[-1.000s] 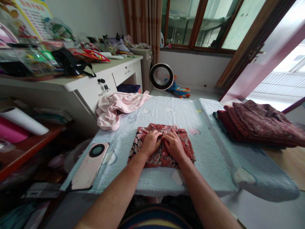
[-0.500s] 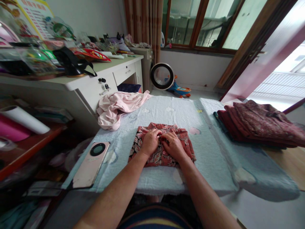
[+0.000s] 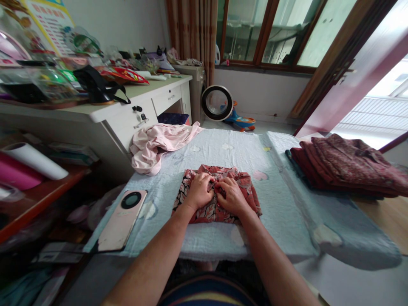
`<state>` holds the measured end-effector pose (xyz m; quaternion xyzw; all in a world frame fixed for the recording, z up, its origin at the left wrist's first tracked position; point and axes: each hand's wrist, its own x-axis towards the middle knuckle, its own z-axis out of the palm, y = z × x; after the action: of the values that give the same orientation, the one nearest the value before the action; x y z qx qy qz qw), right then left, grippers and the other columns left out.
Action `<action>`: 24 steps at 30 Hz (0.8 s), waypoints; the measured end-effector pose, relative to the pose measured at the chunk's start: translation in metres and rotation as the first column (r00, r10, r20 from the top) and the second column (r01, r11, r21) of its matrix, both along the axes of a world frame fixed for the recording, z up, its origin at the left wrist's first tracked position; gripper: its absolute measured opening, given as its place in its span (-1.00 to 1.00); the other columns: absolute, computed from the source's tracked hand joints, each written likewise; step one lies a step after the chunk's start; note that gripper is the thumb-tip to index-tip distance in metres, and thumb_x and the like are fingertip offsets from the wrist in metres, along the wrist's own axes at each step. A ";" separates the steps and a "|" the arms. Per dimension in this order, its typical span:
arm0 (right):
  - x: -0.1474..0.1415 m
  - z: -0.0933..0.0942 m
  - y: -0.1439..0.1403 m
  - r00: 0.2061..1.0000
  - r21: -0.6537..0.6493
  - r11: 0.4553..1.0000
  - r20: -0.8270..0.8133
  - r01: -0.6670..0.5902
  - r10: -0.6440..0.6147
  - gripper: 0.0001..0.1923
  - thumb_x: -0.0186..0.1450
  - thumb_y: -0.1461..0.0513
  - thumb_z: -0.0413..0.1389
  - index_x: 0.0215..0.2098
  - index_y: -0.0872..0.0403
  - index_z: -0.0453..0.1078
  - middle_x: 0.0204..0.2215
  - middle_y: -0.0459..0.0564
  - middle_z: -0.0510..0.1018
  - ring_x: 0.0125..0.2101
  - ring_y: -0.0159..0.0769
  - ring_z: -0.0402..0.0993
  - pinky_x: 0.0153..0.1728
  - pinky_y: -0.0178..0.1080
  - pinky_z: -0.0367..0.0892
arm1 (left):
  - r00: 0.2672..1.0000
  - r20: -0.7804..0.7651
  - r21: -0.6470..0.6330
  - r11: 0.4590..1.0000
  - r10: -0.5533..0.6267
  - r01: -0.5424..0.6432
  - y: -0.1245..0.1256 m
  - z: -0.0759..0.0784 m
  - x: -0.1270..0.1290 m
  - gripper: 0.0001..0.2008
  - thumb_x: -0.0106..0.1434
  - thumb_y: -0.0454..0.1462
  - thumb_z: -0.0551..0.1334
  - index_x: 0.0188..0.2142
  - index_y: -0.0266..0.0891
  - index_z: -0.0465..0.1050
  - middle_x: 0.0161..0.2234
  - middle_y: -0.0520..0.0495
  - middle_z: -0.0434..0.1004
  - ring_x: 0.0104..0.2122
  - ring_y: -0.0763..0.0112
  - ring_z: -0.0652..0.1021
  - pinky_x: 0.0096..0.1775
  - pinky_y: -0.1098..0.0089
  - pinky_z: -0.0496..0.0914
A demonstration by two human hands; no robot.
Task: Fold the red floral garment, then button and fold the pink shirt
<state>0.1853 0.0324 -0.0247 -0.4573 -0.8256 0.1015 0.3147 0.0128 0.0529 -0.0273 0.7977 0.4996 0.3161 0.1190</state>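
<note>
Blanket point(image 3: 280, 199), pale blue, covers the work surface, and at its middle lies the folded floral shirt point(image 3: 247, 191). Left hand point(image 3: 199, 191) and right hand point(image 3: 232, 196) rest side by side on top of it, fingers curled down and pinching the fabric bunched between them at the shirt's centre line.

the middle of the folded floral shirt point(image 3: 219, 199) lies under both hands — the left hand point(image 3: 199, 191) and right hand point(image 3: 234, 196) cover it, and whether their fingertips pinch the cloth cannot be told. right of the shirt, the dark red clothes pile point(image 3: 347, 165) runs off the picture's right edge. left of the shirt, the white roll point(image 3: 35, 161) is cut by the left edge — the poster's point(image 3: 44, 21) print is too small to read.
</note>
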 end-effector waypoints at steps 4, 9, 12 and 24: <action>0.001 -0.001 0.000 1.000 -0.014 1.000 0.002 0.001 -0.001 -0.72 0.15 0.37 0.10 -0.18 0.06 0.47 -0.22 0.03 0.47 -0.15 -0.16 0.33 -0.03 -0.09 0.29 | 0.998 -0.061 0.018 0.999 0.035 -0.034 -0.002 0.001 -0.001 -0.64 0.03 -0.48 0.22 -0.15 -0.23 0.44 -0.13 -0.14 0.45 -0.05 0.18 0.45 0.06 0.18 0.35; 0.001 -0.001 0.000 1.000 -0.002 1.000 -0.001 -0.001 0.001 -0.73 0.17 0.36 0.09 -0.18 0.06 0.48 -0.21 0.04 0.46 -0.15 -0.16 0.33 -0.03 -0.07 0.30 | 0.989 -0.097 0.065 0.992 0.113 -0.107 -0.001 0.005 0.001 -0.86 0.20 -0.44 0.16 -0.31 -0.20 0.44 -0.24 -0.11 0.47 -0.16 0.23 0.47 -0.04 0.22 0.38; 0.001 -0.001 0.000 1.000 0.002 1.000 -0.006 -0.006 0.006 -0.76 0.18 0.36 0.10 -0.21 0.05 0.49 -0.22 0.03 0.47 -0.15 -0.16 0.34 -0.04 -0.07 0.31 | 0.983 -0.028 0.081 0.980 0.182 -0.180 0.002 0.005 0.002 -0.87 0.26 -0.41 0.14 -0.33 -0.19 0.43 -0.26 -0.09 0.50 -0.19 0.26 0.50 -0.07 0.27 0.39; 0.002 0.003 -0.001 0.999 0.030 0.999 0.022 -0.042 0.041 -0.70 0.17 0.38 0.09 -0.18 0.04 0.54 -0.07 0.01 0.52 -0.07 -0.14 0.34 0.06 -0.03 0.26 | 0.966 0.143 0.064 0.972 0.213 -0.224 0.013 0.002 0.009 -0.90 0.29 -0.37 0.14 -0.26 -0.20 0.41 -0.26 -0.06 0.56 -0.21 0.30 0.55 -0.12 0.32 0.40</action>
<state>0.1872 0.0312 -0.0214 -0.4361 -0.8398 0.0904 0.3105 0.0217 0.0658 -0.0256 0.7184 0.5623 0.4005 0.0850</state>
